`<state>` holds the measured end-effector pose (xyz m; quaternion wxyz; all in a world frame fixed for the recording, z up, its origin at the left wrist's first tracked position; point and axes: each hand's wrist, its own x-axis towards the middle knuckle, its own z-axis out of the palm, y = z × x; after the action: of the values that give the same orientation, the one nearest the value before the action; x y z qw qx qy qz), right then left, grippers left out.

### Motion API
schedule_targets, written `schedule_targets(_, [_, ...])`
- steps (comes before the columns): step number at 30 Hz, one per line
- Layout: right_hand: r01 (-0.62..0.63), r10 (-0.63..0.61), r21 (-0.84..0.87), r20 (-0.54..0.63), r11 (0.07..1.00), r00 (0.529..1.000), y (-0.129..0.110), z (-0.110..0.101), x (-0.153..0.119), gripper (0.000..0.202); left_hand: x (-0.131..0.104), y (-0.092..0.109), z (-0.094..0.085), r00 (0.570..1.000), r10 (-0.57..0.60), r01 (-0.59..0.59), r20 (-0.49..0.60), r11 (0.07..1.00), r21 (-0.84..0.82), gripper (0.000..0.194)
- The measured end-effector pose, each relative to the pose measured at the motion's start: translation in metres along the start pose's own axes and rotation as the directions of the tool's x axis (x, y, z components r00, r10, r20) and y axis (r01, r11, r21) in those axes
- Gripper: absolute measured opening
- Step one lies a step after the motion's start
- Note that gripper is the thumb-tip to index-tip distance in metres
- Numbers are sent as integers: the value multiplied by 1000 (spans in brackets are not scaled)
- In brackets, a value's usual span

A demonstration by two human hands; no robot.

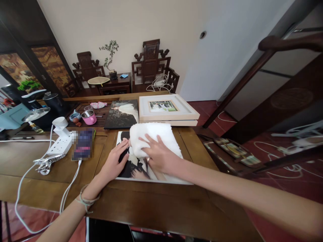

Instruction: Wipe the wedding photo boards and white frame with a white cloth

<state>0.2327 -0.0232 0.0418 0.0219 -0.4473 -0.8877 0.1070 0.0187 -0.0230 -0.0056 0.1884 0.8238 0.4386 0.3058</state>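
A photo panel (126,171) lies on the wooden table in front of me, showing a dark figure and pale cloth. Over its upper right part rests a thick, folded white towel (164,132). My right hand (160,156) lies on top of the towel with its fingers spread, pressing on it; a ring shows on one finger. At the panel's left side my left hand (116,159) is stretched out flat, its fingertips on the picture close to the towel's left edge. The towel and my hands hide much of the picture.
Behind the panel lie a dark photo panel (122,114) and stacked white-framed pictures (188,109). On the left are a pixelated phone (83,144) with a cable, a power strip (60,143), a pink cup (89,117) and a kettle (54,102). A wooden chair (252,77) stands right.
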Motion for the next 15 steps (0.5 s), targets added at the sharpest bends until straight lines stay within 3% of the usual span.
schedule_targets(4, [66,-71,47,91,997,993,-34,10,-45,39,0,0,-1,1000,0,0,12,1000,2,44])
schedule_targets(8, [186,-197,133,79,974,977,-50,23,-88,34,0,0,-1,1000,-6,6,23,1000,-10,44])
schedule_targets(11, [172,-183,153,62,973,981,-39,25,-97,37,-1,-1,0,1000,-8,8,13,1000,-10,44])
schedule_targets(15, [55,-51,92,-39,994,998,-3,20,-80,40,-1,-2,2,1000,0,0,7,1000,14,43])
